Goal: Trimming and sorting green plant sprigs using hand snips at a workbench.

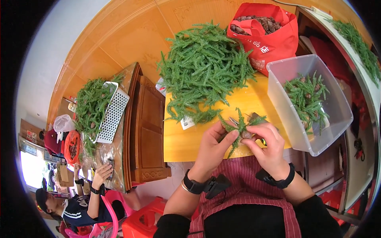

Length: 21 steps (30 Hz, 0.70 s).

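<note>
Above yellow surface [186,139], 6 o'clock of green sprig heap [204,71]: left hand [212,148] and right hand [268,148] fingers pinch small green sprig with brown cone [241,129]; best keep grip near cone.

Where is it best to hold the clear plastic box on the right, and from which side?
Probably the near rim of the clear plastic box, taken from above: it stands upright and open, its thin edge is bare, and green sprigs lie inside.

A green sprig [238,129] with a brown cone is pinched between left hand [214,148] and right hand [268,148]; green cuttings [204,71] heaped beyond, clear tub [313,99] rightward.
</note>
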Available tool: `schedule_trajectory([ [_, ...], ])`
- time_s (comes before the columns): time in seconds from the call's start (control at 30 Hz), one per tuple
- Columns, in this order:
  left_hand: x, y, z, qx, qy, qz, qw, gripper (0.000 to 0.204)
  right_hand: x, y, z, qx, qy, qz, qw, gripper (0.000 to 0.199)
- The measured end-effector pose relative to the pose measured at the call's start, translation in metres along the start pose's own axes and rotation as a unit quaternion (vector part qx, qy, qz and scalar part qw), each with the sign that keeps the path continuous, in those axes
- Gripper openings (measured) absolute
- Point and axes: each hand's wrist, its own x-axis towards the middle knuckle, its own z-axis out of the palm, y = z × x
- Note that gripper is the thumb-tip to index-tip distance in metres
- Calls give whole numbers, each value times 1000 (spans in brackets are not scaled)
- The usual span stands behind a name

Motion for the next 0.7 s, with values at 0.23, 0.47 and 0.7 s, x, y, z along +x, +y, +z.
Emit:
schedule_trajectory([
  [0.23, -2, 2, 3, 68, -12, 4, 998, 14, -2, -2, 0, -17, -15, 12, 1000, 35],
  [0.47, -6, -4, 1, 161, 2, 74, 984, 21, 1, -2, 2, -22, -18, -3, 1000, 33],
  [0.7, -6, -9, 3, 115, 79, 107, 984, 19, 0, -1, 3, -25, -40, 5, 999, 35],
])
